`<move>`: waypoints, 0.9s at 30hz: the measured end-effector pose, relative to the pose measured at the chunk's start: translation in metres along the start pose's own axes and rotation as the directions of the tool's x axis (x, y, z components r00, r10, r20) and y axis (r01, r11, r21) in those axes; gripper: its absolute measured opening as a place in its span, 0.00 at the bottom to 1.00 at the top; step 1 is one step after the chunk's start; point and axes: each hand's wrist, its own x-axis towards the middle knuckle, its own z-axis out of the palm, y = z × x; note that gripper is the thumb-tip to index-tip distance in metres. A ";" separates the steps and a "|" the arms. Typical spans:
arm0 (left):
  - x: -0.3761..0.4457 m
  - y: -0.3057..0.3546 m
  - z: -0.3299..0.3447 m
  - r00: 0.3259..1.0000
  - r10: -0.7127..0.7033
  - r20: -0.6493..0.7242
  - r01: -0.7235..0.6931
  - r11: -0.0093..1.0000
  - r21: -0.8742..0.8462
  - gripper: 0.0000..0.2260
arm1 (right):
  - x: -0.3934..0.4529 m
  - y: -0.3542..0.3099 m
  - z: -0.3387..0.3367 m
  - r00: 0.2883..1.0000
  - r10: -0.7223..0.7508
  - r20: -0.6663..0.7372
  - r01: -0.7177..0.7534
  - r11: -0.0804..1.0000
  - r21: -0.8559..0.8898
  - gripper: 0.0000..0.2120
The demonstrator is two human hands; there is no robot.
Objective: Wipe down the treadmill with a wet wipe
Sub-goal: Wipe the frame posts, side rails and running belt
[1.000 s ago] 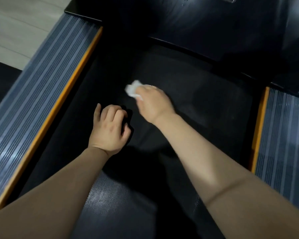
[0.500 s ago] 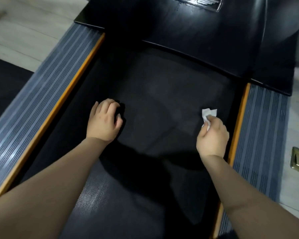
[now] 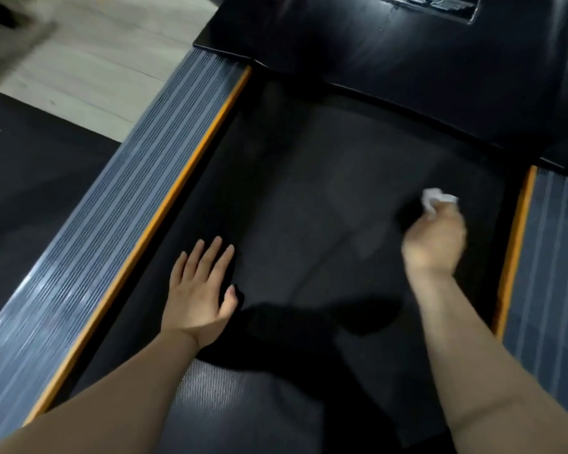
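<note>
Here, the crumpled white wet wipe is a small bunched wad with no clear long axis, pinched in the curled fingers of the blurred right hand and sticking out forward onto the dark textured treadmill belt, near the right orange-edged ribbed grey side rail. The left hand lies flat on the belt with straight, spread fingers, near the left rail.

Two bare forearms, left hand and right hand ungloved, sleeveless, ringless.
</note>
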 end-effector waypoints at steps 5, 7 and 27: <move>0.002 -0.001 0.003 0.999 -0.008 0.035 0.008 1.000 0.013 0.30 | -0.066 -0.163 0.114 0.718 -0.541 0.437 0.543 0.829 0.134 0.14; 0.002 -0.003 0.002 0.999 -0.007 0.049 0.006 1.000 0.011 0.31 | -0.095 -0.215 0.133 0.415 -0.611 0.674 0.701 0.687 0.191 0.11; 0.001 0.000 -0.001 0.999 -0.013 0.047 0.014 1.000 -0.019 0.30 | -0.105 -0.204 0.104 0.456 -0.526 0.718 0.708 0.703 0.065 0.15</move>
